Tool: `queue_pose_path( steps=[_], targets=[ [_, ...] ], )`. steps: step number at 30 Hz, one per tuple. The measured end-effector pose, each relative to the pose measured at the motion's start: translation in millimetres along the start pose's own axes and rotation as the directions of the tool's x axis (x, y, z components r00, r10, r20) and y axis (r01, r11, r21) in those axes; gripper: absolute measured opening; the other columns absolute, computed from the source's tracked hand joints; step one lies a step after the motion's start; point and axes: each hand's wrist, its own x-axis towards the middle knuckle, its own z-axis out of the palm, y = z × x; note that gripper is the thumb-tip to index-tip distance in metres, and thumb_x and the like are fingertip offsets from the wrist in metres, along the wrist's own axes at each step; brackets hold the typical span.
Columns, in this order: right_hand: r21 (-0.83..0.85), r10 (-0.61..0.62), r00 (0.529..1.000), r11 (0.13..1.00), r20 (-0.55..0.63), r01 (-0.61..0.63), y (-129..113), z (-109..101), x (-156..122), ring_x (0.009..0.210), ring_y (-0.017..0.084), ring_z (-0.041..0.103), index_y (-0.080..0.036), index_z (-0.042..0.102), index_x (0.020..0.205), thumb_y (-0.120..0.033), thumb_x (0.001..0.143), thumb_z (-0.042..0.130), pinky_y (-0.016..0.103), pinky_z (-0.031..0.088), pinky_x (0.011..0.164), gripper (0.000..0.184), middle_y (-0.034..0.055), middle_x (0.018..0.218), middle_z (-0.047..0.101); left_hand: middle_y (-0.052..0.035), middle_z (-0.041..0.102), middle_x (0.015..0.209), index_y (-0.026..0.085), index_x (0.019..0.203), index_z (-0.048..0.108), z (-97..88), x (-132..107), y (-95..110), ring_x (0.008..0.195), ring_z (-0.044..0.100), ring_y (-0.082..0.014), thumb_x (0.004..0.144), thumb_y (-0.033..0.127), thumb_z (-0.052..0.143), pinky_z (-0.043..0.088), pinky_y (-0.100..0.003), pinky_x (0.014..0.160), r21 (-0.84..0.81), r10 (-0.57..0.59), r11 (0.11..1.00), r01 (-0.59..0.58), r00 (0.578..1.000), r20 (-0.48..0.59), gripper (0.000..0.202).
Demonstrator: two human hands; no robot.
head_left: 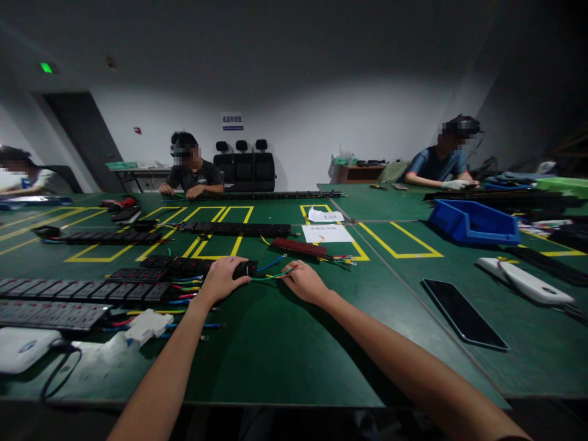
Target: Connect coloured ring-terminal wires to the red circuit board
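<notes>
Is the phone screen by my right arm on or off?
It looks off: the phone screen faces up, dark all over, with nothing lit showing.

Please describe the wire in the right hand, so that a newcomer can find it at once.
On the green table, near the middle, the left hand holds a black strip. From there, a green wire runs to the right hand; its colour separates it from the blue wire just beyond.
</notes>
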Motion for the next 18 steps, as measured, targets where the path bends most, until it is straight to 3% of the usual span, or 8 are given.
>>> queue_pose_path(
  steps=[18],
  targets=[
    [0.014,-0.010,1.000,1.000,-0.006,0.010,2.6,3.2,0.2,0.100,0.020,0.061,-0.018,0.073,0.098,-0.030,0.103,0.050,0.033,0.041,0.099,0.026,0.0094,0.101,0.072,-0.0081,0.067,0.129,0.026,0.125,0.063,0.5,0.1,0.0,0.120,0.060,-0.0324,0.086,0.050,0.070,0.043,-0.047,0.101,0.011,-0.003,1.000,0.003,1.000,0.001,0.046]
  ],
)
